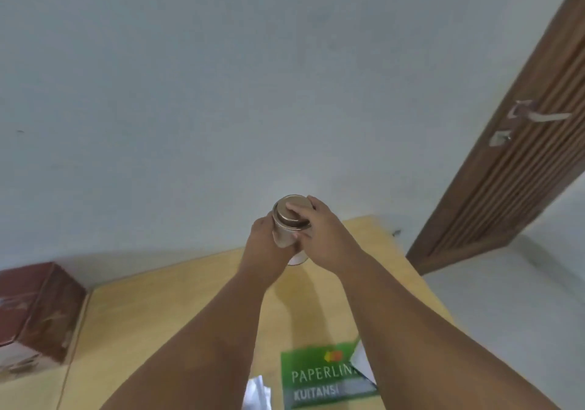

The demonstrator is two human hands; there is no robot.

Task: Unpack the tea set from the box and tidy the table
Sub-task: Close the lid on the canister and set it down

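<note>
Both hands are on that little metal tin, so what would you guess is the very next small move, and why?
Probably twisting or lifting the lid off. The left hand wraps the body of the metal tin, held above the wooden table, while the right hand has its fingers over the lid, which looks still seated.

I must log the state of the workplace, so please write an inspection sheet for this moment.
Surface: yellow wooden table, against a pale wall.
Job's things: metal tin held above the table; red box at the left edge of the view, whether on the table cannot be told.
Clutter: green Paperline booklet, white papers near the front.
Grips: left hand around the tin's body; right hand on its lid.
Cables: nothing seen.
Surroundings: wooden door with a handle, at right.
</note>
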